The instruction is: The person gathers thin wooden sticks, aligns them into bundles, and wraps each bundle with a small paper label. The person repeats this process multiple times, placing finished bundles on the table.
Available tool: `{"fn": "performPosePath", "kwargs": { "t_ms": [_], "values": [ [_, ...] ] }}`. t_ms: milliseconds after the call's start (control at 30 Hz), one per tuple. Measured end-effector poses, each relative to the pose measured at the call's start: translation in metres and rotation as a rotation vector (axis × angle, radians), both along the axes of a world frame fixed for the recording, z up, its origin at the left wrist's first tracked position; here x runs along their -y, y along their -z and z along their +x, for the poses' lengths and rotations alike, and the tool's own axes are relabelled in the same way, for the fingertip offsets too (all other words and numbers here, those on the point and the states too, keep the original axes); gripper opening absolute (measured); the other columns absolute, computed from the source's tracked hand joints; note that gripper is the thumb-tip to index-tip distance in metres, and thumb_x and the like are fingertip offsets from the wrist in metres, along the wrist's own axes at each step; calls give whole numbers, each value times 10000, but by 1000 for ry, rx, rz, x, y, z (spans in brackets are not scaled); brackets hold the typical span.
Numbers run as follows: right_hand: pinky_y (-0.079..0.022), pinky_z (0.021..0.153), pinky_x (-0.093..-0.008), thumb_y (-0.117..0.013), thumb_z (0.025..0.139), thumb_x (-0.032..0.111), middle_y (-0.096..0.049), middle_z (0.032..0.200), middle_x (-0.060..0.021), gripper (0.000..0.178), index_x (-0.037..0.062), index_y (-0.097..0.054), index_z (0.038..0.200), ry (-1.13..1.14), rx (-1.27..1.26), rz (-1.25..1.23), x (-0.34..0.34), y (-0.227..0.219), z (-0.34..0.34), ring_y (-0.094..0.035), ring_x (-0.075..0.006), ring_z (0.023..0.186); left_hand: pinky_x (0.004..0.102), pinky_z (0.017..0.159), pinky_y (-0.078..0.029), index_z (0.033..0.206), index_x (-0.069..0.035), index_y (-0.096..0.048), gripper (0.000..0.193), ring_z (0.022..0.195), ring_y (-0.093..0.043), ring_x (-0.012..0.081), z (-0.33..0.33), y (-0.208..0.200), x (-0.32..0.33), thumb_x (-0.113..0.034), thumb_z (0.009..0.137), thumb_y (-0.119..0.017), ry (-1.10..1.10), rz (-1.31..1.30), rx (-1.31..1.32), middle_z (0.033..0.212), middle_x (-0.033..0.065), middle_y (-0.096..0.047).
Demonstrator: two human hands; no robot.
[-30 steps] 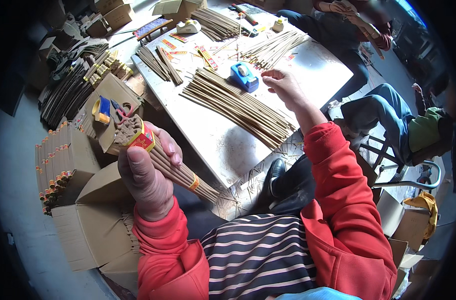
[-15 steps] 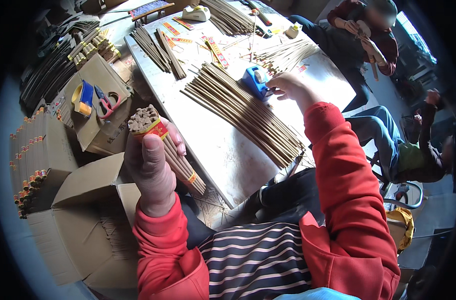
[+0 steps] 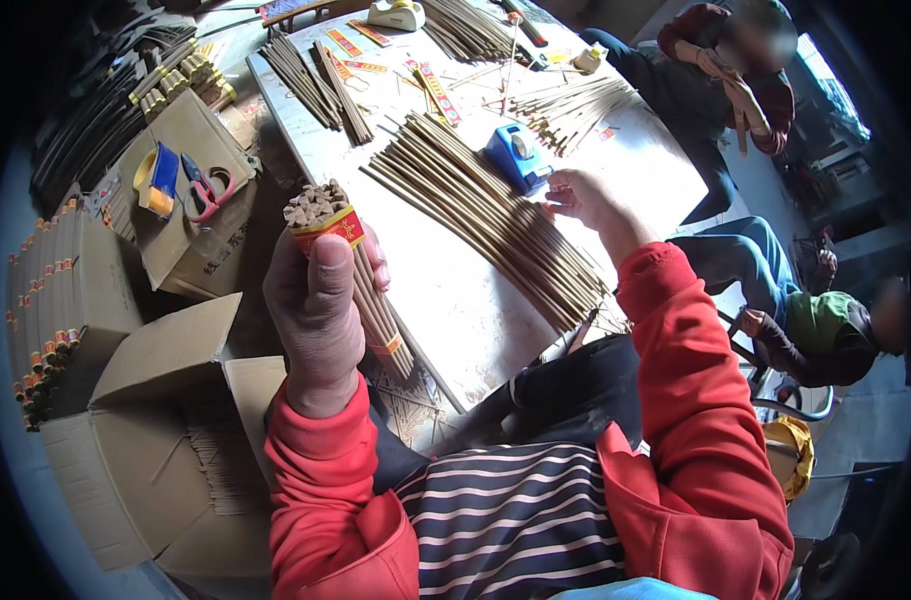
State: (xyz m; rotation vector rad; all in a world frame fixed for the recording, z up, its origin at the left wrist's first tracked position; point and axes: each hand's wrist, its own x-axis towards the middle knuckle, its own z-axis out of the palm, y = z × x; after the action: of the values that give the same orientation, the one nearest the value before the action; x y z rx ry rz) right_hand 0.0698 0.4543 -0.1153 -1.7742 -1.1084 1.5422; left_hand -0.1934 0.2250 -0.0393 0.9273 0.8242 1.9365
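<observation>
Taping the bundle of sticks (image 3: pixel 371 308) seems the step in hand, calling next for a light pinch. At nine o'clock the left hand (image 3: pixel 318 310) curls round its slim, matte rods by a red-and-yellow paper band (image 3: pixel 340 229); toward twelve, loose sticks (image 3: pixel 490 220) on the table (image 3: pixel 445 312); at one, a smooth blue tape dispenser (image 3: pixel 516 160); at two, the right hand (image 3: pixel 592 202), half-curled (holding anything? I cannot tell).

Brown sticks (image 3: pixel 375 312), blue dispenser (image 3: pixel 515 160), striped shirt (image 3: pixel 520 520)
</observation>
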Motion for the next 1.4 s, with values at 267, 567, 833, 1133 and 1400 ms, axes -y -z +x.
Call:
{"fn": "performPosePath", "kwargs": {
  "t_ms": [267,567,833,1133,1400],
  "values": [
    [-525,768,-391,-510,868,126,-516,946,-161,190,-33,-519,972,69,-183,-131,-5,9,-5,-594,-278,823,233,500,-419,966,-32,-491,510,548,-487,125,-1,1,3,-517,836,-583,0,-47,-70,687,61,-500],
    [-568,734,-379,-479,829,42,-580,880,-180,135,-61,-463,915,167,-246,-105,15,11,-21,-623,-265,719,244,506,-430,968,-30,-501,455,563,-500,133,-17,-9,23,-466,861,-577,57,-31,-7,692,58,-503],
    [-431,635,-221,-629,858,163,-583,768,-13,153,11,-613,873,-317,-50,733,111,-96,-63,-522,-82,683,232,558,-445,936,-25,-552,314,617,-527,94,-35,-14,43,-330,882,-606,173,-2,119,726,38,-565],
    [-485,728,-270,-674,819,93,-621,819,-42,109,24,-632,892,-977,63,991,225,-194,-151,-603,-123,786,221,525,-434,961,-24,-557,351,571,-526,82,-32,-23,65,-358,870,-617,113,-84,-64,704,32,-565],
    [-495,723,-268,-666,824,106,-627,820,-46,112,20,-627,885,-978,196,957,231,-193,-172,-619,-125,786,208,510,-424,923,-26,-551,289,556,-514,73,-45,-22,77,-302,877,-622,99,-107,-60,672,23,-556]
  ]
}}
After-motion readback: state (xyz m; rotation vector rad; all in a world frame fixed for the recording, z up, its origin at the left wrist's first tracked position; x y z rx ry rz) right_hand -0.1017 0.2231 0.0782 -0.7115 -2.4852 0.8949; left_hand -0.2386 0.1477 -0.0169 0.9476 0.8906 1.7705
